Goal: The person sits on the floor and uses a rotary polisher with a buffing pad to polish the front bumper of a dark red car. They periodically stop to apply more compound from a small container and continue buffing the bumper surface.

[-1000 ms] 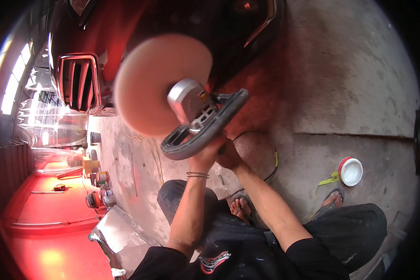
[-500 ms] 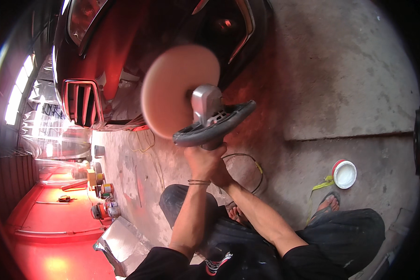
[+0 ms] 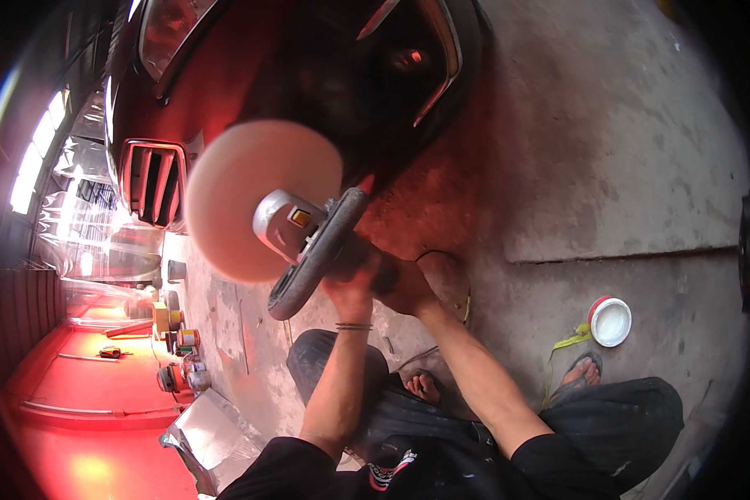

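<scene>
Rotary polisher (image 3: pixel 285 225), one, hand-held. Silver-grey housing with yellow inset; black ring-shaped handle (image 3: pixel 320 257); broad, pale round pad (image 3: pixel 242 187), blurred at the rim. Tilted, pad on the side toward the car bumper (image 3: pixel 329 92), handle farther from it; contact unclear.

You rocked black short-sleeved tee (image 3: pixel 483 467), red-and-white chest print (image 3: pixel 390 469), kinda dusty dark pants (image 3: pixel 625 421), thin wrist bands (image 3: pixel 354 326).

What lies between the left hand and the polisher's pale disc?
In the head view, a silver gearhead and a black ring-shaped handle lie there.
</scene>
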`<action>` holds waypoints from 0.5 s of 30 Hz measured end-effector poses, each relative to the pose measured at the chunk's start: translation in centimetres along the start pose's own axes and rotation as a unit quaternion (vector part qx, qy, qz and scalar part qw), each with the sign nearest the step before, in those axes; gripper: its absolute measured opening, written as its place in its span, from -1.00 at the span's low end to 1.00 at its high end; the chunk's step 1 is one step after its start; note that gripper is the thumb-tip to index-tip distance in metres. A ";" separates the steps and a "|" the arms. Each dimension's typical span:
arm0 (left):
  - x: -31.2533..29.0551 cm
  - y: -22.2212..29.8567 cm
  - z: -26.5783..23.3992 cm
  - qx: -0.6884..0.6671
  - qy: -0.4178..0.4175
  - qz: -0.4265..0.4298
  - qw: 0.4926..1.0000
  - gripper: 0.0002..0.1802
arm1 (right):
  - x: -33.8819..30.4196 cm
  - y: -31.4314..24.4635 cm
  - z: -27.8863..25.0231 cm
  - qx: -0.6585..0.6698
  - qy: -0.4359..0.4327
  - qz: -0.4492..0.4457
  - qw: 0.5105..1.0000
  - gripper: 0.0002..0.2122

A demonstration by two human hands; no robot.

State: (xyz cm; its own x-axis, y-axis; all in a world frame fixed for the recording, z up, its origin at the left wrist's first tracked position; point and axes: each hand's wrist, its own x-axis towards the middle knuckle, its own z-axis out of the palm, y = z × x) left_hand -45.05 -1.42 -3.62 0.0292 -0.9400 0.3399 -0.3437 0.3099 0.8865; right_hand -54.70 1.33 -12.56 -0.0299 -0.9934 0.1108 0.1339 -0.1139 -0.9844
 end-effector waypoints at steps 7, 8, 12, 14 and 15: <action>-2.6 -2.3 2.7 -0.060 -0.012 -0.019 0.998 -0.46 | -2.5 -0.6 -3.9 -0.158 0.019 0.064 0.985 -0.48; -2.8 -1.8 3.8 -0.081 -0.021 -0.027 0.996 -0.47 | -2.8 0.0 -4.9 -0.165 0.019 0.090 0.982 -0.49; -2.8 -0.5 8.6 -0.117 -0.094 -0.040 0.988 -0.46 | -3.7 6.8 -8.1 -0.075 0.071 0.054 0.993 -0.59; -2.8 0.4 10.6 -0.136 -0.107 -0.053 0.983 -0.48 | -4.3 5.3 -10.0 -0.042 0.098 0.050 0.993 -0.63; -2.8 1.0 11.7 -0.147 -0.115 -0.061 0.981 -0.49 | -4.6 4.4 -11.2 -0.041 0.111 0.053 0.992 -0.63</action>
State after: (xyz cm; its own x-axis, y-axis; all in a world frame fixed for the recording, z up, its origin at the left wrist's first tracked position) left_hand -56.41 -0.18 -7.34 -0.1704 -0.9696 0.1755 -0.0649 0.1888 0.9799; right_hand -65.04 5.56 -18.93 -0.2389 -0.9709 -0.0179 0.0682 0.0016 -0.9977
